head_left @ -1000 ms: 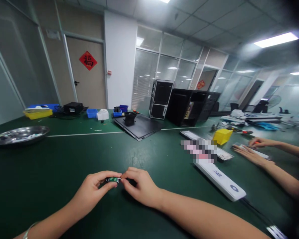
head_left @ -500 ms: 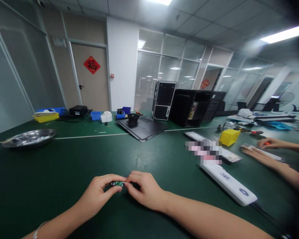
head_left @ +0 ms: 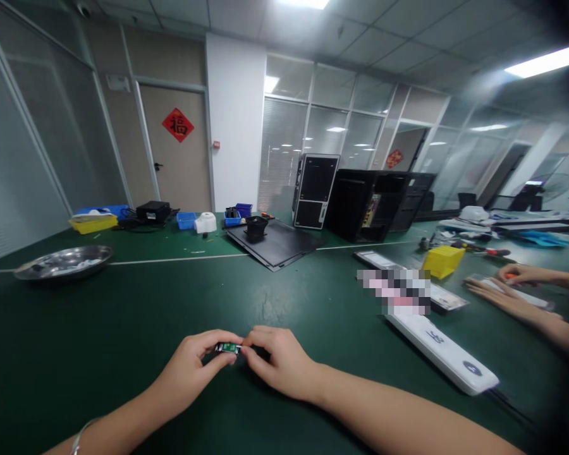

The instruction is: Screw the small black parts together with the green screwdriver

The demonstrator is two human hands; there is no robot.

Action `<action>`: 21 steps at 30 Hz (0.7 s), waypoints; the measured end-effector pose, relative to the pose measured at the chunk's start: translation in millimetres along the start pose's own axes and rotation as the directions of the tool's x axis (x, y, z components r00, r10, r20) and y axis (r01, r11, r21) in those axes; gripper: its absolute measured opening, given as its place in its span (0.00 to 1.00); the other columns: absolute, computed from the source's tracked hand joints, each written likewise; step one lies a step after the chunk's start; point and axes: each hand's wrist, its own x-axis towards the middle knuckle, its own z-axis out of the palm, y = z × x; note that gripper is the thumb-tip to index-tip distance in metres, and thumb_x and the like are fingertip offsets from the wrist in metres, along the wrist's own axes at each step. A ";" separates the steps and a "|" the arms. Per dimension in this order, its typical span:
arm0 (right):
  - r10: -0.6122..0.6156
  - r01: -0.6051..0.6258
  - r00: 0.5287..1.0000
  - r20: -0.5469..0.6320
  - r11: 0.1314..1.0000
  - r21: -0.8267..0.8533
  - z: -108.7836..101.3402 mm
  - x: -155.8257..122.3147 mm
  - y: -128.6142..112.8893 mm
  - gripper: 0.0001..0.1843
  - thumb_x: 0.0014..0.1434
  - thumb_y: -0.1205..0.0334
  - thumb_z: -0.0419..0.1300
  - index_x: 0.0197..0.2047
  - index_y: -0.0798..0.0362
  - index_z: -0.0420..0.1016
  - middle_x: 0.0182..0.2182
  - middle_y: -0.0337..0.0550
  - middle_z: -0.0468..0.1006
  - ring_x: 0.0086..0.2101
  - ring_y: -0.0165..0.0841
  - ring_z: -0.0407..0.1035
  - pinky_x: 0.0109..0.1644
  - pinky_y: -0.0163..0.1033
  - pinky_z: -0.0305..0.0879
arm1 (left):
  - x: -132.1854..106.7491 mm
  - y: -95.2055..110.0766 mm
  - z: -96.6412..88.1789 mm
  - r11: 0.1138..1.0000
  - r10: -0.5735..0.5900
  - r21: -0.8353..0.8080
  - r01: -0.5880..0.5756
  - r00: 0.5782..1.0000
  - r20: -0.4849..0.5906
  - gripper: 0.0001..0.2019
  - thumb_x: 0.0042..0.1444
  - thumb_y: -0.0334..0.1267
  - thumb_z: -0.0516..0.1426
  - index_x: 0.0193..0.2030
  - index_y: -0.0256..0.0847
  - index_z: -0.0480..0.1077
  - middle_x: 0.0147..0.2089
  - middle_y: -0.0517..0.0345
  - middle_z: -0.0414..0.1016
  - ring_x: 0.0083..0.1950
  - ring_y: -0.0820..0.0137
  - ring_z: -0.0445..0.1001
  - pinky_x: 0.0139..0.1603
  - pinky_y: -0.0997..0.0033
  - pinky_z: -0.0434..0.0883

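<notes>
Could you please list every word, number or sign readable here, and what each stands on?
"福": red diamond sign on the door.
Perhaps "39", slanted and uncertain: long white device.
Too small or blurred to read: green part in the left hand; round mark on that device; far red sign.

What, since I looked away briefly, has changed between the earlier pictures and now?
The camera view turned slightly left, so the scene sits farther right in frame. Nothing was visibly taken hold of or let go: the left hand still holds the small green board, the right hand still at its end.
</notes>
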 end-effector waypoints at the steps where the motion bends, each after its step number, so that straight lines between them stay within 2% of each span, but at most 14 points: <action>1: -0.002 0.002 1.000 0.001 1.000 -0.001 -0.1 0.1 0.2 0.09 0.65 0.65 0.54 0.36 0.52 0.77 0.29 0.41 0.76 0.30 0.30 0.70 0.34 0.31 0.62 | 0.2 0.4 0.0 1.000 -0.003 -0.001 0.003 1.000 0.001 0.12 0.57 0.35 0.60 0.47 0.45 0.79 0.44 0.55 0.84 0.45 0.61 0.80 0.48 0.67 0.74; 10: 0.002 -0.002 1.000 0.003 1.000 -0.010 0.9 0.2 0.5 0.10 0.65 0.65 0.54 0.37 0.52 0.77 0.30 0.40 0.76 0.30 0.30 0.70 0.34 0.31 0.62 | 1.1 0.4 0.3 1.000 -0.005 -0.013 0.005 1.000 0.008 0.11 0.58 0.35 0.59 0.46 0.45 0.78 0.44 0.56 0.83 0.46 0.61 0.80 0.48 0.67 0.74; 14: 0.006 -0.006 1.000 0.011 1.000 -0.002 0.6 1.1 0.7 0.09 0.65 0.65 0.54 0.37 0.52 0.76 0.31 0.41 0.77 0.31 0.30 0.71 0.35 0.31 0.62 | 1.7 1.0 0.3 0.999 -0.041 -0.037 0.040 0.999 -0.017 0.09 0.57 0.36 0.60 0.44 0.43 0.78 0.43 0.55 0.83 0.44 0.61 0.80 0.47 0.67 0.74; 18: 0.042 -0.042 0.999 0.002 0.999 0.006 0.9 2.6 2.6 0.09 0.65 0.66 0.54 0.36 0.52 0.75 0.31 0.40 0.77 0.31 0.30 0.71 0.36 0.31 0.62 | 3.3 -1.7 0.6 0.985 -0.102 -0.147 0.091 0.992 -0.068 0.12 0.56 0.37 0.60 0.46 0.41 0.76 0.44 0.52 0.82 0.42 0.61 0.80 0.46 0.65 0.76; 21: 0.059 -0.059 0.998 -0.017 0.998 -0.006 1.5 2.9 3.4 0.09 0.65 0.65 0.54 0.35 0.53 0.75 0.30 0.40 0.77 0.30 0.30 0.70 0.36 0.32 0.62 | 3.9 -2.6 0.8 0.970 -0.102 -0.234 0.073 0.988 -0.114 0.15 0.54 0.37 0.60 0.50 0.42 0.74 0.46 0.52 0.81 0.44 0.61 0.79 0.46 0.65 0.76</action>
